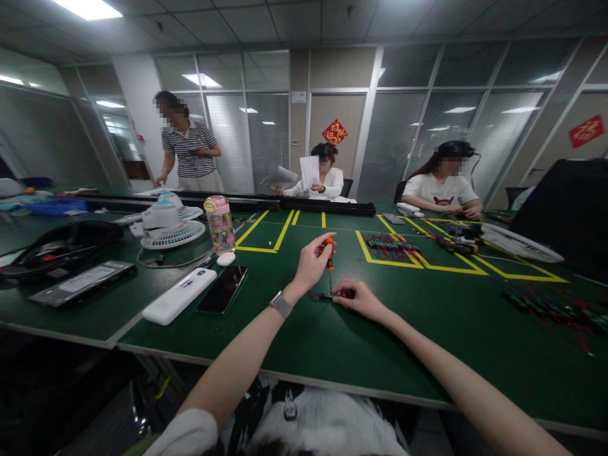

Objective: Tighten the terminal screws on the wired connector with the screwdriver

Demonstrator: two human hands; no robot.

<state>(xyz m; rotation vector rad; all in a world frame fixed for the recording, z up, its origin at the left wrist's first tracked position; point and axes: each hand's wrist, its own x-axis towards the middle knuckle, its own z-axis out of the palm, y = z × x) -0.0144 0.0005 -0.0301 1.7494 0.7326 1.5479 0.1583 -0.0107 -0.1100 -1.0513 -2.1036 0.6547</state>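
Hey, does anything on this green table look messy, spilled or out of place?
Only the loose coloured wires strewn at the table's right side, outside the yellow-taped boxes. Nothing looks spilled or broken.

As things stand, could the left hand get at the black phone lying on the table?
Probably yes: the left hand holds a screwdriver, but bare green table lies between it and the black phone.
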